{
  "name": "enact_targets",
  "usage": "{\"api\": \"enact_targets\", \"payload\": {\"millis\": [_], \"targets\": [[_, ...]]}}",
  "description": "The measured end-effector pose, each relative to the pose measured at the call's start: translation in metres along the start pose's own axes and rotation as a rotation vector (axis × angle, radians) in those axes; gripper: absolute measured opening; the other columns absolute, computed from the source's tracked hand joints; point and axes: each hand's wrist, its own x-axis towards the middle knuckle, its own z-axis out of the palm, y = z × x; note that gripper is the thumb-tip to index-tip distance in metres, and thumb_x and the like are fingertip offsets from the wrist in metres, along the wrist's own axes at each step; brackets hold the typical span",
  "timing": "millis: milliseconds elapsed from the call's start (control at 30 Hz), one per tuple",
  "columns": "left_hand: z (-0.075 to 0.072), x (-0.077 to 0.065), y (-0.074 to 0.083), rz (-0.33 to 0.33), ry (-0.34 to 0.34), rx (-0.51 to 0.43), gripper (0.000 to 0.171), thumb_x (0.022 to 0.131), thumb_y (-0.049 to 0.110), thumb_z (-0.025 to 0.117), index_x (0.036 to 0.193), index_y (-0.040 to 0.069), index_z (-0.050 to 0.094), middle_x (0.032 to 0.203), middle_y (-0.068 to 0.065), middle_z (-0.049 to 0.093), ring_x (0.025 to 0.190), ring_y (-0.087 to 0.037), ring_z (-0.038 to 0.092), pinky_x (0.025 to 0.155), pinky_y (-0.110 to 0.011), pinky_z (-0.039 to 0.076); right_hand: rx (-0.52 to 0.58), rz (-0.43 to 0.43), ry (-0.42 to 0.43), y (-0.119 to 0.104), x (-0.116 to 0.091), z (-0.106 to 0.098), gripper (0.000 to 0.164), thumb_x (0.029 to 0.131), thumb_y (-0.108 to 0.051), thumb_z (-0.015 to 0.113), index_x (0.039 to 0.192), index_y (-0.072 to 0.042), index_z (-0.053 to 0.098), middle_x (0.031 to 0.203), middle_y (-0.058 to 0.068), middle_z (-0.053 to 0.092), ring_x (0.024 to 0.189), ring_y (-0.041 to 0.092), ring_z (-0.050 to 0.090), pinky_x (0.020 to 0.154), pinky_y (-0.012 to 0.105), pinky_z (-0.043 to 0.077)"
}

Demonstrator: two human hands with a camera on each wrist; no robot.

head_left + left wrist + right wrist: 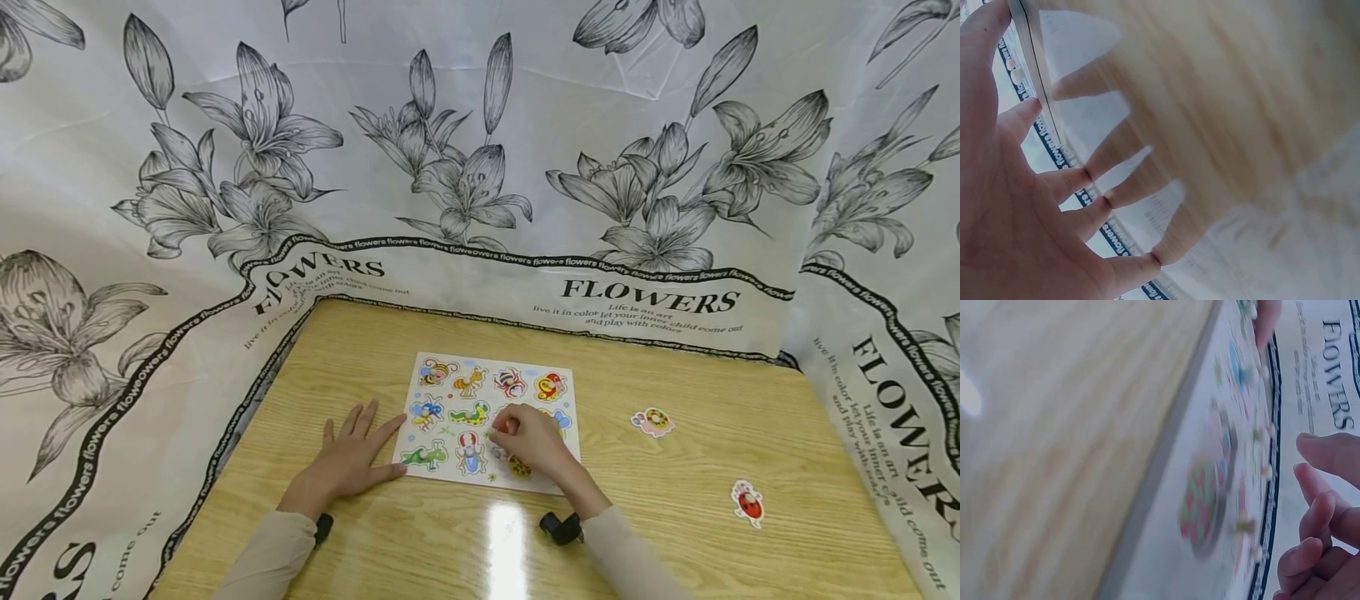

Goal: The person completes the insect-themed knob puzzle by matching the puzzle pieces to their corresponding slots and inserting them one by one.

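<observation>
A white puzzle board (442, 481) with colourful insect pieces and small knobs lies on the table. My left hand (347, 457) rests beside it with fingers spread, the index finger and thumb at the board's left edge. Over the lower right of the board is my right hand (534, 440). In the right wrist view its thumb (1329, 453) and index fingertip (1305, 475) are slightly apart with nothing between them, the other fingers loosely curled. Below it lies a bug piece with a red-spotted green-yellow body (1199, 503), partly covered by the hand in the head view.
To the right of the board, a pink piece with a round patterned back (654, 422) lies on the wooden table (675, 492). A red ladybug piece (748, 504) lies nearer the right edge. White flower-printed cloth (480, 279) borders the table at the back and sides.
</observation>
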Motion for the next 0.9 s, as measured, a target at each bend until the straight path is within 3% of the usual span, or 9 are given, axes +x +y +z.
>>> {"api": "enact_targets", "payload": {"millis": [133,400,667,900], "targets": [[0.0,0.001,0.0,-0.001,0.001,0.004,0.082,0.09,0.063,0.063,0.158,0.028,0.033,0.164,-0.022,0.012,0.148,-0.048,0.009,0.104,-0.079,0.006,0.058,0.038,0.016,0.009,-0.002,-0.016,0.011,0.088,-0.014,0.078,0.096,-0.009,0.073,0.072,-0.001,0.053,0.053,0.013,0.043,0.047,0.026,0.035],[0.0,0.001,0.0,0.0,-0.005,0.004,0.083,0.09,0.064,0.062,0.159,0.028,0.032,0.164,-0.022,0.011,0.148,-0.047,0.008,0.104,-0.079,0.006,0.016,0.067,0.09,0.04,-0.007,-0.049,0.011,0.089,-0.018,0.077,0.097,-0.012,0.072,0.076,0.0,0.053,0.058,0.016,0.045,0.052,0.027,0.036],[0.0,0.001,0.0,-0.006,-0.005,0.005,0.082,0.09,0.063,0.063,0.159,0.028,0.033,0.164,-0.021,0.011,0.148,-0.047,0.008,0.104,-0.079,0.005,0.041,0.115,0.212,0.084,-0.018,-0.086,0.016,0.092,-0.02,0.075,0.102,-0.008,0.072,0.078,0.004,0.053,0.06,0.016,0.044,0.05,0.026,0.036],[0.0,0.0,-0.001,-0.006,-0.007,0.012,0.084,0.09,0.066,0.061,0.159,0.028,0.032,0.164,-0.021,0.011,0.148,-0.048,0.008,0.105,-0.079,0.005,0.071,0.14,0.28,0.122,-0.036,-0.118,0.029,0.096,-0.025,0.071,0.115,-0.004,0.07,0.088,0.009,0.052,0.06,0.014,0.04,0.05,0.027,0.037]]}}
